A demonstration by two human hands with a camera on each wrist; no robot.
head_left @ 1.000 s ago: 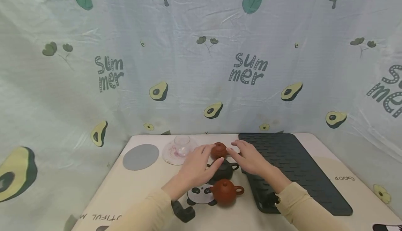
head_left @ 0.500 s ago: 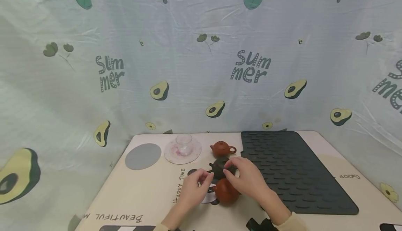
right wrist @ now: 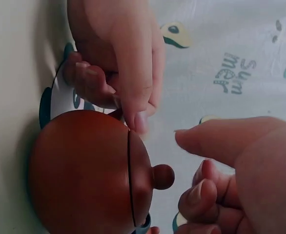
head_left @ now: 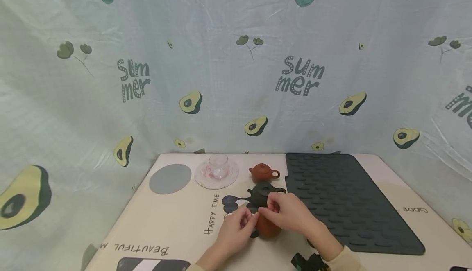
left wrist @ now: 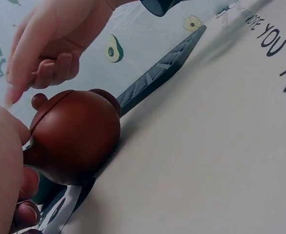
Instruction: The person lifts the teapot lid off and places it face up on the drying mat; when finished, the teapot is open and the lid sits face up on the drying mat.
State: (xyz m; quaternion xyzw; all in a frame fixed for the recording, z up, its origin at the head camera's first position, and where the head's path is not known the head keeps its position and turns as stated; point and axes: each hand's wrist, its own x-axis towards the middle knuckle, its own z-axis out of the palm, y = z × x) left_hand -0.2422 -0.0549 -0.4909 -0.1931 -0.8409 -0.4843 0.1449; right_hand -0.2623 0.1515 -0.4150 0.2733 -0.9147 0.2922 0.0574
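Brown clay teapot (head_left: 266,226) half hidden: left hand (head_left: 237,228) pinches its spout, right hand (head_left: 289,213) hovers half-curled, empty.

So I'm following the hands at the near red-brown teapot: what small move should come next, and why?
Probably the right hand lowers its fingers onto the lid knob. It hovers just beside the knob without touching, while the left hand holds the red-brown teapot at its spout side.
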